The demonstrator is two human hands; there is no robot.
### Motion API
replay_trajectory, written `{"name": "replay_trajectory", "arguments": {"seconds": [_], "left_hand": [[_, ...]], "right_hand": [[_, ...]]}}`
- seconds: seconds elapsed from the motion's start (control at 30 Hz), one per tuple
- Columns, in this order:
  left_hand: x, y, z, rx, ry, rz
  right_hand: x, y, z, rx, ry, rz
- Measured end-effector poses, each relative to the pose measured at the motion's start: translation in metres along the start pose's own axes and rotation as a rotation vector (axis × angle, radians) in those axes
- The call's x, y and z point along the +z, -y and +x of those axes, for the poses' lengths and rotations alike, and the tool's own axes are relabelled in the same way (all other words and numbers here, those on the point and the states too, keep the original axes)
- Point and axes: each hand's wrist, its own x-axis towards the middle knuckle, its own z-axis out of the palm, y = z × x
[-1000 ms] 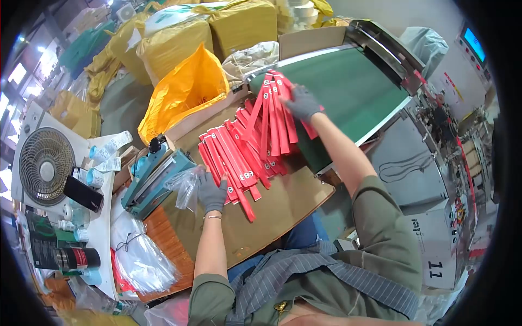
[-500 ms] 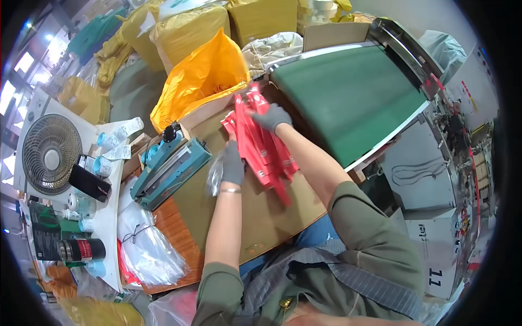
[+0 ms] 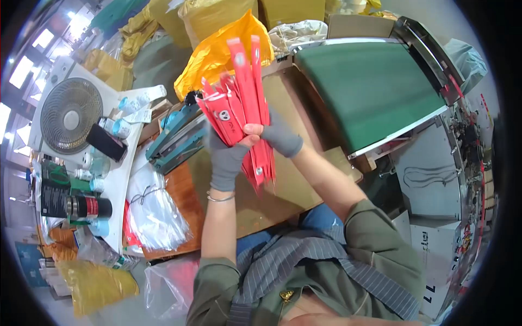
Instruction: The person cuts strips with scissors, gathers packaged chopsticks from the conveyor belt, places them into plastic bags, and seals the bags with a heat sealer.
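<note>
A bundle of long, narrow red printed packets (image 3: 247, 103) is raised above the worktable, fanned unevenly at the top. My left hand (image 3: 225, 160), in a grey glove with bare fingertips, is closed around its left side, thumb across the front. On the right side my right hand (image 3: 280, 136), gloved the same way, grips the bundle too, its thumb close to the other. Fingers behind the packets are hidden. Left of my left hand lies a teal bar-shaped sealing device (image 3: 176, 138). Beyond the bundle gapes a yellow-orange sack (image 3: 198, 68).
The brown board-topped table (image 3: 293, 190) lies under my hands. A green conveyor belt (image 3: 375, 92) runs to the right. On the left are clear plastic bags (image 3: 157, 212), a fan (image 3: 70, 117), a phone (image 3: 106, 142) and a dark thermos (image 3: 89, 207). Yellow-wrapped bales (image 3: 212, 22) stand behind.
The red packets have been lifted off the board and gathered upright. My right hand has moved down the bundle, beside my left thumb. The view has shifted slightly.
</note>
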Motion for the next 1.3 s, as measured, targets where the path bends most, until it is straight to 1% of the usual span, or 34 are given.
{"name": "replay_trajectory", "arguments": {"seconds": [0.03, 0.1, 0.2, 0.23, 0.27, 0.3, 0.33, 0.4, 0.47, 0.53, 0.57, 0.67, 0.7, 0.73, 0.77, 0.8, 0.83, 0.87, 0.93, 1.0, 1.03, 1.07, 1.1, 1.13, 1.17, 1.2, 1.27, 1.3], "left_hand": [[-0.007, -0.014, -0.003, 0.001, 0.075, 0.033], [-0.019, -0.038, -0.005, 0.026, 0.225, 0.095], [-0.038, -0.013, -0.030, -0.104, 0.258, 0.202], [-0.026, -0.007, -0.040, -0.043, 0.113, 0.034], [-0.030, -0.001, -0.043, -0.077, 0.211, 0.134], [-0.036, 0.008, -0.045, -0.113, 0.308, 0.233], [-0.039, 0.013, -0.050, -0.147, 0.403, 0.332], [-0.041, 0.021, -0.061, -0.119, 0.452, 0.311], [-0.042, 0.014, -0.072, -0.102, 0.524, 0.291], [-0.034, -0.002, -0.086, -0.094, 0.454, 0.286], [-0.032, -0.013, -0.092, -0.085, 0.419, 0.286], [-0.036, -0.049, -0.117, -0.434, 0.492, -0.131], [-0.025, -0.041, -0.132, -0.541, 0.464, -0.444], [-0.014, -0.033, -0.147, -0.654, 0.418, -0.750], [-0.003, -0.033, -0.158, -0.810, 0.459, -0.988], [0.006, -0.022, -0.176, -0.880, 0.391, -0.956], [0.005, 0.000, -0.193, -0.857, 0.327, -0.933], [0.005, 0.018, -0.206, -0.739, 0.123, -0.691], [-0.040, 0.048, -0.158, -0.669, 0.127, -0.635], [-0.083, 0.065, -0.139, -0.650, 0.091, -0.612], [-0.094, 0.064, -0.134, -0.649, 0.075, -0.605], [-0.086, 0.027, -0.127, -0.519, 0.062, -0.486], [-0.063, -0.040, -0.115, -0.389, 0.055, -0.365], [-0.046, -0.060, -0.115, -0.158, 0.185, -0.078], [-0.029, -0.079, -0.115, 0.117, 0.240, 0.270], [-0.012, -0.099, -0.115, 0.381, 0.212, 0.536], [0.001, -0.114, -0.145, 0.343, 0.368, 0.770], [-0.004, -0.092, -0.152, 0.225, 0.147, 0.561]], "right_hand": [[0.009, 0.016, -0.002, -0.056, 0.077, -0.021], [0.013, 0.030, -0.008, -0.009, 0.231, -0.062], [-0.003, 0.004, -0.017, -0.007, 0.296, -0.219], [-0.004, -0.003, -0.021, -0.082, 0.283, -0.311], [-0.003, -0.009, -0.027, -0.156, 0.266, -0.404], [-0.001, -0.016, -0.035, -0.085, 0.276, -0.306], [0.003, -0.020, -0.040, -0.107, 0.270, -0.325], [0.011, -0.026, -0.048, -0.157, 0.257, -0.363], [0.025, -0.022, -0.065, -0.038, 0.170, -0.268], [0.046, -0.012, -0.082, 0.030, 0.063, -0.215], [0.064, -0.008, -0.092, -0.059, -0.027, -0.183], [0.085, 0.004, -0.113, -0.138, -0.120, -0.355], [0.087, 0.018, -0.111, -0.198, -0.095, -0.472], [0.078, 0.020, -0.102, -0.005, 0.062, -0.445], [0.062, 0.018, -0.090, 0.180, 0.223, -0.414], [0.050, 0.013, -0.082, 0.350, 0.388, -0.384], [0.039, -0.006, -0.085, 0.330, 0.448, -0.278], [0.030, -0.028, -0.088, 0.293, 0.520, -0.179], [0.026, -0.048, -0.103, 0.312, 0.369, -0.036], [0.031, -0.043, -0.109, 0.356, 0.336, 0.068], [0.035, -0.041, -0.107, 0.371, 0.379, 0.127], [0.040, -0.040, -0.105, 0.389, 0.416, 0.190], [0.044, -0.040, -0.102, 0.401, 0.451, 0.254], [0.038, -0.065, -0.091, 0.387, 0.379, 0.304], [0.025, -0.112, -0.075, 0.379, 0.303, 0.354], [0.020, -0.140, -0.071, 0.372, 0.226, 0.399], [0.050, -0.091, -0.112, -0.054, 0.252, 0.526], [0.022, -0.077, -0.111, 0.154, 0.316, 0.558]]}}
